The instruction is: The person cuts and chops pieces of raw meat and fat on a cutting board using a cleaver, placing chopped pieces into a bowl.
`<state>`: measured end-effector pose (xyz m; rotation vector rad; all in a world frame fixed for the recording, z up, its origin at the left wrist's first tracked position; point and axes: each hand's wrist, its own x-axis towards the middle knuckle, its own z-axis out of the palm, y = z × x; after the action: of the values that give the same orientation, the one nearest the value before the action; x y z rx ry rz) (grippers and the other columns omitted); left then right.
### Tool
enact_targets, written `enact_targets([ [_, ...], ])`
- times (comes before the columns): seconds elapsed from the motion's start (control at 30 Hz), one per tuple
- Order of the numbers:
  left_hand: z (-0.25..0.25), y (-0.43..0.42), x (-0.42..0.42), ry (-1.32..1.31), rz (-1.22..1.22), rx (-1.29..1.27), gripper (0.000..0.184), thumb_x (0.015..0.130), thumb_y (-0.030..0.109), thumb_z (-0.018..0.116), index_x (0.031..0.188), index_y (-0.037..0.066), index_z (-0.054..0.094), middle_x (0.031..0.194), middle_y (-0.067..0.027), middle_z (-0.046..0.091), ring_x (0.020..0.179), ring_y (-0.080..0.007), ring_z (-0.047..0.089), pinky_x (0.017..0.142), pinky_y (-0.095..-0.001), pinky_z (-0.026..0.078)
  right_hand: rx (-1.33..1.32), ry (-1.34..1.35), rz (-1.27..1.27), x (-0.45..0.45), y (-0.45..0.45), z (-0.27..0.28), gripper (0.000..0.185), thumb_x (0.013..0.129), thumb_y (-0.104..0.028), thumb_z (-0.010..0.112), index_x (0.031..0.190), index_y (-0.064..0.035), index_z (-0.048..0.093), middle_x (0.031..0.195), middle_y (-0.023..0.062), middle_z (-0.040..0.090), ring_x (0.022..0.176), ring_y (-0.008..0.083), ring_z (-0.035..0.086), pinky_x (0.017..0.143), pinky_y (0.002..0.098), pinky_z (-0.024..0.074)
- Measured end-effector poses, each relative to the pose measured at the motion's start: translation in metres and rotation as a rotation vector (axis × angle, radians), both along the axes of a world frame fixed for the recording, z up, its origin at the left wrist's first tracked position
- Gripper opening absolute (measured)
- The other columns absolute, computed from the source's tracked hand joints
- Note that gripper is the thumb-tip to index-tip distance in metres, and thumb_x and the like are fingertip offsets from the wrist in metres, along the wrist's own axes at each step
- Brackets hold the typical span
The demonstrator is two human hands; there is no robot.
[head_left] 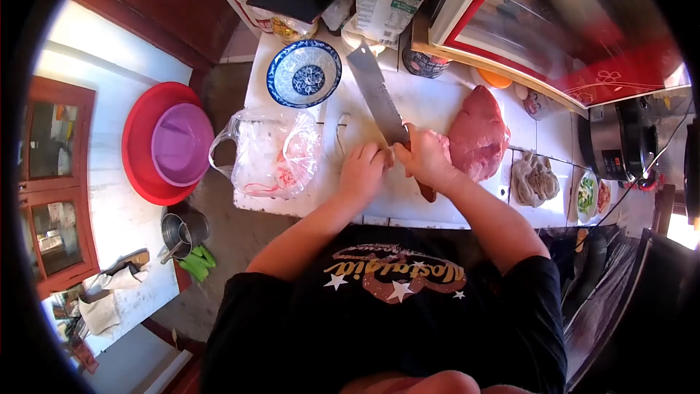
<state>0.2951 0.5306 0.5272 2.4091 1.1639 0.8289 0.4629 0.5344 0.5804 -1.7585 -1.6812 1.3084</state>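
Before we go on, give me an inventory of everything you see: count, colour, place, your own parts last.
knife: 1, grey blade, in the right hand
large meat piece: 1, pink-red, right of the knife
bowl: 1, blue and white, counter's back left
plastic bag: 1, clear, counter's left
counter: 1, white, under the hands
crumpled item: 1, grey-brown, right of the meat
food dishes: 2, green and reddish contents, far right
flat slab: 1, black, back
packets: 2, white-green and white-red, back
basins: 2, red and purple, stacked, left
pot: 1, metallic, lower left
vegetables: several, green, beside the pot
appliance: 1, black, far right
other jars: count unclear, mixed, back
shirt: 1, black, bottom
left hand: 1, bare, centre
right hand: 1, bare, centre
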Motion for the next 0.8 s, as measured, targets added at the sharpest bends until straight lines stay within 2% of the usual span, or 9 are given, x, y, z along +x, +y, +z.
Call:
enact_targets([
  [0.07, 0.006, 0.002, -0.001, -0.043, 0.015, 0.020, 0.023, 0.071, 0.014, 0.066, 0.092, 0.008, 0.058, 0.089, -0.0088, 0.053, 0.085, -0.0277, 0.055, 0.073, -0.0384, 0.045, 0.027, 0.068, -0.083, -0.002, -0.011, 0.010, 0.031, 0.085, -0.010, 0.054, 0.109, 0.0069, 0.047, 0.060, 0.0133, 0.057, 0.045, 0.0188, 0.057, 0.043, 0.0326, 0.0473],
  [0.17, 0.014, -0.004, -0.001, -0.058, 0.068, -0.147, 0.035, 0.070, 0.018, 0.071, 0.099, 0.007, 0.056, 0.093, -0.0098, 0.056, 0.086, -0.0304, 0.055, 0.074, -0.0396, 0.045, -0.010, 0.173, -0.202, 0.010, -0.045, 0.012, 0.029, 0.085, -0.008, 0.055, 0.110, 0.0054, 0.047, 0.063, 0.0082, 0.057, 0.047, 0.0143, 0.056, 0.044, 0.0296, 0.0466],
  [0.23, 0.010, 0.001, -0.004, -0.058, -0.015, -0.203, 0.046, 0.069, 0.025, 0.075, 0.106, 0.006, 0.055, 0.101, -0.0141, 0.057, 0.093, -0.0345, 0.054, 0.078, -0.0424, 0.045, -0.061, 0.094, -0.185, 0.018, -0.062, 0.033, 0.026, 0.086, -0.009, 0.055, 0.107, 0.0045, 0.048, 0.066, 0.0082, 0.056, 0.048, 0.0138, 0.055, 0.044, 0.0294, 0.0458],
  [0.3, 0.012, -0.001, -0.003, -0.092, -0.021, -0.165, 0.042, 0.070, 0.022, 0.074, 0.104, 0.005, 0.055, 0.101, -0.0141, 0.057, 0.093, -0.0344, 0.054, 0.078, -0.0420, 0.045, -0.090, 0.045, -0.158, 0.029, -0.077, 0.047, 0.023, 0.086, -0.009, 0.055, 0.104, 0.0040, 0.049, 0.067, 0.0082, 0.056, 0.048, 0.0138, 0.055, 0.044, 0.0295, 0.0449],
  [0.37, 0.011, -0.004, -0.005, -0.120, -0.025, -0.135, 0.038, 0.071, 0.018, 0.072, 0.103, 0.004, 0.055, 0.100, -0.0141, 0.057, 0.093, -0.0342, 0.054, 0.078, -0.0415, 0.045, -0.134, 0.051, -0.049, 0.033, -0.094, 0.056, 0.022, 0.084, -0.012, 0.055, 0.095, 0.0062, 0.048, 0.057, 0.0154, 0.057, 0.050, 0.0226, 0.060, 0.048, 0.0372, 0.0465],
  [0.5, -0.002, -0.003, -0.003, -0.179, 0.070, -0.093, 0.024, 0.073, 0.008, 0.067, 0.094, 0.003, 0.058, 0.095, -0.0127, 0.058, 0.088, -0.0333, 0.056, 0.075, -0.0400, 0.046, -0.198, -0.061, -0.008, 0.029, -0.119, 0.062, 0.019, 0.082, -0.012, 0.055, 0.089, 0.0040, 0.047, 0.064, 0.0235, 0.058, 0.057, 0.0379, 0.060, 0.056, 0.0435, 0.0470],
  [0.53, -0.004, -0.004, -0.001, -0.203, 0.114, -0.092, 0.020, 0.073, 0.005, 0.065, 0.091, 0.003, 0.058, 0.093, -0.0120, 0.058, 0.086, -0.0328, 0.057, 0.074, -0.0396, 0.047, -0.139, -0.096, 0.008, 0.029, -0.124, 0.059, 0.020, 0.081, -0.012, 0.056, 0.087, 0.0040, 0.047, 0.067, 0.0256, 0.058, 0.066, 0.0437, 0.058, 0.061, 0.0466, 0.0470],
  [0.7, -0.003, -0.002, -0.001, -0.116, 0.064, 0.071, 0.017, 0.071, 0.005, 0.066, 0.087, 0.004, 0.060, 0.092, -0.0108, 0.059, 0.082, -0.0316, 0.057, 0.070, -0.0394, 0.048, -0.155, -0.089, 0.029, 0.027, -0.128, 0.049, 0.021, 0.080, -0.012, 0.055, 0.091, 0.0043, 0.047, 0.069, 0.0265, 0.058, 0.070, 0.0449, 0.058, 0.063, 0.0482, 0.0468],
  [0.8, -0.006, -0.001, 0.001, -0.081, 0.057, 0.122, 0.019, 0.068, 0.005, 0.067, 0.086, 0.004, 0.060, 0.091, -0.0104, 0.059, 0.082, -0.0309, 0.057, 0.070, -0.0390, 0.048, -0.118, -0.144, 0.076, 0.027, -0.123, 0.048, 0.023, 0.081, -0.012, 0.054, 0.094, 0.0051, 0.047, 0.067, 0.0277, 0.058, 0.066, 0.0428, 0.060, 0.062, 0.0474, 0.0485],
])
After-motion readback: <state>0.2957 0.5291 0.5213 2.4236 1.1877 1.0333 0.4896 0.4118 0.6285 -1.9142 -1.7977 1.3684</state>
